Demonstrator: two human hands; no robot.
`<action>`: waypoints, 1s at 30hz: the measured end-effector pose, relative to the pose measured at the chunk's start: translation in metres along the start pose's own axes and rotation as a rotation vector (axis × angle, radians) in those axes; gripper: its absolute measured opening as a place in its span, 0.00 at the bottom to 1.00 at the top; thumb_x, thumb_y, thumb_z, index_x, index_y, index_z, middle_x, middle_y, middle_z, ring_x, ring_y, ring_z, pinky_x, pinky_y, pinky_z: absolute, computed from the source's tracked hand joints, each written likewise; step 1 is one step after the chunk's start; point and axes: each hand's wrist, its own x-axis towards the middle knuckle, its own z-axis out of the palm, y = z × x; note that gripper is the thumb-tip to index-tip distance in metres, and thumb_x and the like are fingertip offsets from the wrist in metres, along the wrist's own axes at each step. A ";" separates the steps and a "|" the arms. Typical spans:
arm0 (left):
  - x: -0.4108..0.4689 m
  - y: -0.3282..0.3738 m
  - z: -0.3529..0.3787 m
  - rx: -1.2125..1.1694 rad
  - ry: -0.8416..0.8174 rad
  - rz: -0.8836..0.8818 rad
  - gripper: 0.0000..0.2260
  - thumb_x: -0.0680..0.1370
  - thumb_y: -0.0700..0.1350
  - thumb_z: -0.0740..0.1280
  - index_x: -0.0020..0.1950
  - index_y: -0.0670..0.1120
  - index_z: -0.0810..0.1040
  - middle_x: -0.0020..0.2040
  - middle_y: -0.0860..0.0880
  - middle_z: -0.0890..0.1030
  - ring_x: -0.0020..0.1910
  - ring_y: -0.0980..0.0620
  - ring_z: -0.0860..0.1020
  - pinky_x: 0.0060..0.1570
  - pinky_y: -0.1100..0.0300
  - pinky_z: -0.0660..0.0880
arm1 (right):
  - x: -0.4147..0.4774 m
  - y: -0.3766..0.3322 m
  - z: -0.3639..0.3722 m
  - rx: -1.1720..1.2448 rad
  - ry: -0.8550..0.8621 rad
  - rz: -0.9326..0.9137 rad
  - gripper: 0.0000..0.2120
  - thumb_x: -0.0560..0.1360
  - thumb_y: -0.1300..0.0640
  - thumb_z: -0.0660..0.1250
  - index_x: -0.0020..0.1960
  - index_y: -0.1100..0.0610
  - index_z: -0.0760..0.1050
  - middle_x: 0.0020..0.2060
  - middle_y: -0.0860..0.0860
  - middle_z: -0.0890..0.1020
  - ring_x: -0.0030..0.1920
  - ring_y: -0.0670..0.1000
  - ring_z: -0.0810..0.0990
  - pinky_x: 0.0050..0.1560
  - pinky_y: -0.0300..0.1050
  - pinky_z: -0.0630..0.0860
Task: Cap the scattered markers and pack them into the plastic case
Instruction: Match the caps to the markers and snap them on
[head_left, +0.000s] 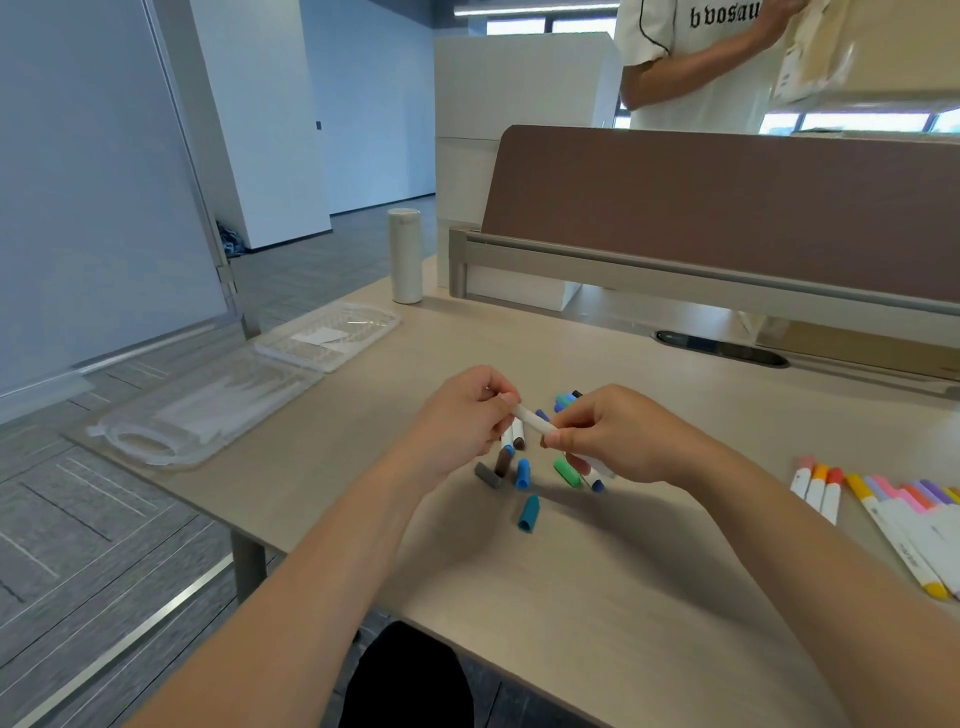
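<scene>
Hands meeting over the worktop (571, 597) — white marker (532, 420) held between them.
Grip of left hand (462, 415) clamped on one end, grip of right hand (623, 436) on the other; loose caps (529, 513) scattered just beneath; capped markers (883, 509) lined up at right — plastic case (208, 405) open at the left edge.

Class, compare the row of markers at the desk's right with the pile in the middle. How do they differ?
The right-hand row lies side by side, capped; the middle pile is jumbled, with a teal cap and a grey cap lying loose. The row shows pinks, orange, yellow, purple; the pile blues, greens, grey, brown. Both have white barrels.
</scene>
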 end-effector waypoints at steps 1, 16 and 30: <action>0.001 0.001 0.001 0.010 0.015 -0.006 0.06 0.81 0.39 0.60 0.49 0.45 0.75 0.33 0.47 0.73 0.28 0.53 0.67 0.28 0.61 0.64 | 0.001 0.000 -0.002 -0.004 0.012 0.013 0.13 0.78 0.47 0.67 0.44 0.53 0.84 0.34 0.51 0.84 0.35 0.50 0.77 0.43 0.51 0.78; 0.006 -0.020 0.001 0.473 0.174 0.024 0.07 0.78 0.43 0.63 0.43 0.47 0.79 0.39 0.52 0.79 0.38 0.52 0.76 0.35 0.58 0.69 | 0.029 0.035 0.021 -0.464 0.253 0.306 0.05 0.77 0.52 0.64 0.47 0.53 0.74 0.38 0.50 0.78 0.38 0.51 0.78 0.38 0.46 0.75; 0.006 -0.019 -0.004 0.707 0.119 0.001 0.08 0.76 0.45 0.66 0.45 0.41 0.80 0.44 0.45 0.81 0.44 0.46 0.79 0.44 0.49 0.76 | 0.068 -0.022 0.038 -0.316 0.170 0.222 0.04 0.74 0.62 0.65 0.46 0.59 0.79 0.39 0.54 0.81 0.41 0.55 0.80 0.42 0.48 0.77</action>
